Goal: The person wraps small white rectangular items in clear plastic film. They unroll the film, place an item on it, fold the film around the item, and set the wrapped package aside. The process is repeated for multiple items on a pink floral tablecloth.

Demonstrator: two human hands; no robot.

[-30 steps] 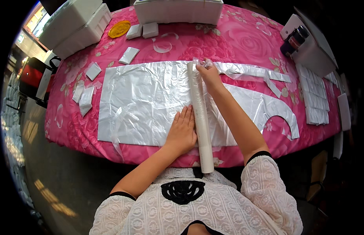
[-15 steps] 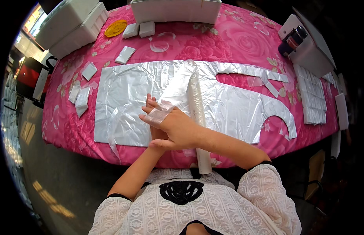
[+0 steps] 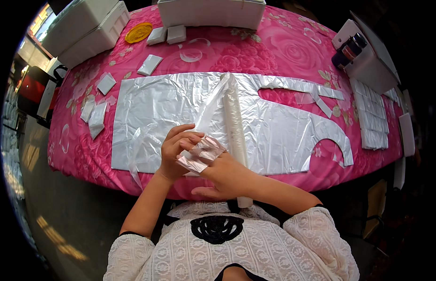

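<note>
A shiny, clear plastic film strip point(image 3: 205, 152) lies in creased folds across the fingers of my right hand point(image 3: 232, 175). That hand is palm down, its thumb stretched out to the side and its fingertips partly hidden. My left hand point(image 3: 173, 152) is closed, its fingers bent over the film's edge beside the right fingers. Beneath both hands spreads a silvery plastic apron point(image 3: 147, 105), flat, with its cut-out neck and arm parts to the right. A roll of clear plastic film point(image 3: 234, 119) lies across the apron, and a loose strip slants from its far end toward my hands.
Several small folded white packets point(image 3: 151, 64) lie on the pink flowered tablecloth point(image 3: 283, 42). White foam boxes point(image 3: 211, 13) stand at the back, near a yellow ring of tape point(image 3: 139, 33). Toward the right are a dark bottle point(image 3: 349, 51) and stacked folded plastic point(image 3: 369, 114).
My left hand has come out from under the right one and curled at its fingers. My right hand has turned slightly, and the film on it is now more crumpled.
</note>
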